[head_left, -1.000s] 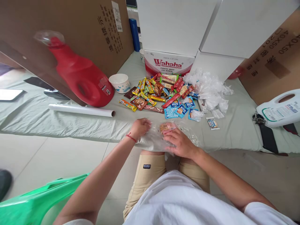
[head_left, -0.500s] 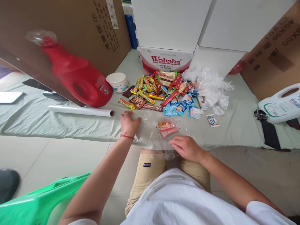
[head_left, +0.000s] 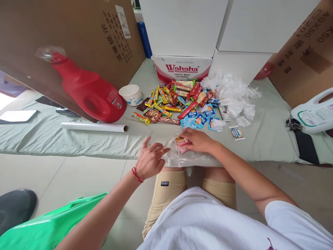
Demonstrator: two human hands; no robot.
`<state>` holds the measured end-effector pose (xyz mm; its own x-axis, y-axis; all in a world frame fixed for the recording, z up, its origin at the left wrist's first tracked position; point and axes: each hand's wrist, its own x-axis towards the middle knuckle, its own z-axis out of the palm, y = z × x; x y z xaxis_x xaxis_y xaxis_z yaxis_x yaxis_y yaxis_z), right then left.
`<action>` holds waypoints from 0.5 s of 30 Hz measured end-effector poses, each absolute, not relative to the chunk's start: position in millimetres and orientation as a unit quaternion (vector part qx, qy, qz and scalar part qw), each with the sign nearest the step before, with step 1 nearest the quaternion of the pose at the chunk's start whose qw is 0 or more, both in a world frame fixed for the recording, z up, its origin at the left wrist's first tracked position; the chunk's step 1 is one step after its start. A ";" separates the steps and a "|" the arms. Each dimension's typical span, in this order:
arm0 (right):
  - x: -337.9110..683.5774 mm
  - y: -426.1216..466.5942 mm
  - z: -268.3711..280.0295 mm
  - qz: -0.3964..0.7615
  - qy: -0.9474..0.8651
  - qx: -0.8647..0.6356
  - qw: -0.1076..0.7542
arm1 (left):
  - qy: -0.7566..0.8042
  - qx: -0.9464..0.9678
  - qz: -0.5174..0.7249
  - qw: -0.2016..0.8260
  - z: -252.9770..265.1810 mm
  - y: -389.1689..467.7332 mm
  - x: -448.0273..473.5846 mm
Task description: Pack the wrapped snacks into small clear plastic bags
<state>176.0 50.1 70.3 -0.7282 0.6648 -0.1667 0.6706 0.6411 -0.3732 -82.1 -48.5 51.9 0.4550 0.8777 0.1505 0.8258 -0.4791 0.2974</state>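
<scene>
One counter (head_left: pixel 111 142), draped in pale green cloth, carries the things shown. At far left lies one flat white rectangular slab (head_left: pixel 18 115); below it, on the floor, are one bright green plastic object (head_left: pixel 57 222) and one dark shoe (head_left: pixel 18 208). Next stands one red plastic jug (head_left: pixel 91 90) with a handle, before one of two brown cardboard panels (head_left: pixel 78 24). One white tube (head_left: pixel 95 127) lies before it, and one white paper bowl (head_left: pixel 130 95) with blue print stands beside it.

Of the two hands, the left hand (head_left: pixel 151 159) is loosely spread and holds nothing visible. Just right of it, one pink-and-tan wrapped packet (head_left: pixel 181 144) lies over one crumpled clear plastic film (head_left: pixel 179 159) at the near edge; the right hand (head_left: pixel 199 140) closes its fingers on this packet.

Behind is one heap of wrapped snacks (head_left: pixel 169 108), including two brown cookie packets and at least four blue sachets (head_left: pixel 200 120); overlap prevents a full count. Rightward follow one mound of clear plastic bags (head_left: pixel 231 92), uncountable, one small separate blue-and-white packet (head_left: pixel 236 133), one bunch of keys (head_left: pixel 293 124) and one white plastic jug (head_left: pixel 312 109).
</scene>
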 end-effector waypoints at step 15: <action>180.3 33.8 63.6 -0.118 0.916 0.372 -0.088 | 0.781 0.606 -0.035 0.147 40.1 -35.5 -61.0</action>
